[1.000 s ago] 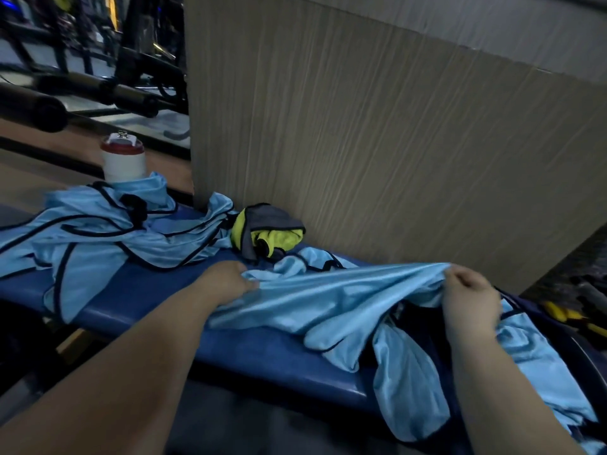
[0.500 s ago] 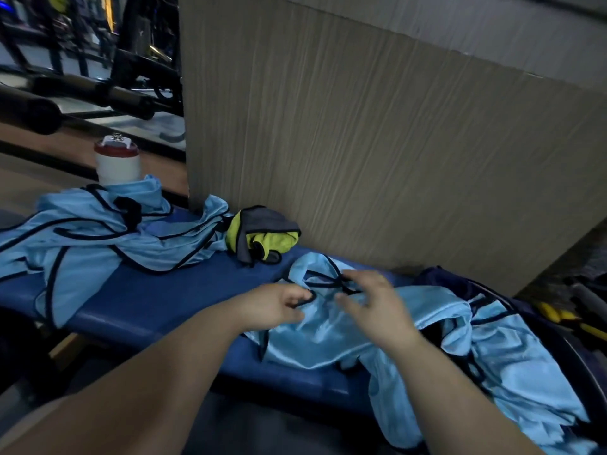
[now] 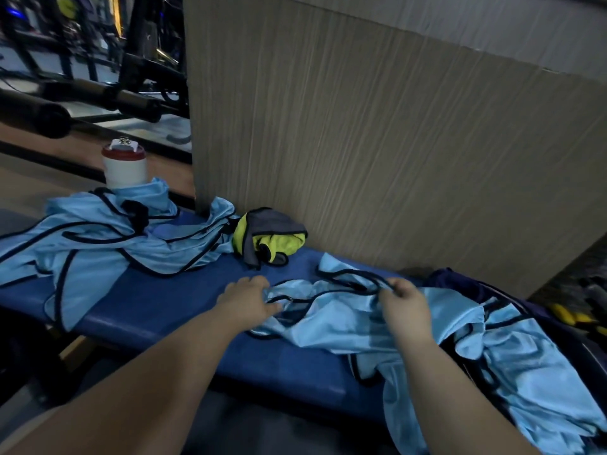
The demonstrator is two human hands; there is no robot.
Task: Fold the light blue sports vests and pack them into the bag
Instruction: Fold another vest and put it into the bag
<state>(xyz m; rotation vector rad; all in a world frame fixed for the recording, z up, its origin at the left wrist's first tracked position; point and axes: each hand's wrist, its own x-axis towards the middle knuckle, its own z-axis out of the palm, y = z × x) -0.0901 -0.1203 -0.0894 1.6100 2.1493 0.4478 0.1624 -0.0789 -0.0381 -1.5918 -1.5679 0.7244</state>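
A light blue vest with dark trim [image 3: 331,310] lies crumpled on the blue padded bench [image 3: 164,307]. My left hand [image 3: 246,303] grips its left edge and my right hand [image 3: 405,305] pinches a dark-trimmed strap of the same vest. More light blue vests [image 3: 542,372] spill over a dark navy bag [image 3: 460,284] at the right. A loose heap of light blue vests [image 3: 108,238] lies on the bench's left end.
A yellow and grey cloth [image 3: 269,239] sits on the bench against a tall wood-grain panel [image 3: 377,142]. A white bottle with a red lid [image 3: 124,164] stands behind the left heap. Black gym equipment [image 3: 98,77] fills the far left. Yellow-handled items [image 3: 571,318] lie at the right.
My hands first held the vest stretched wide, then came together over it. Now they have parted a little, each holding the vest's trimmed edge, and the vest lies bunched on the bench.
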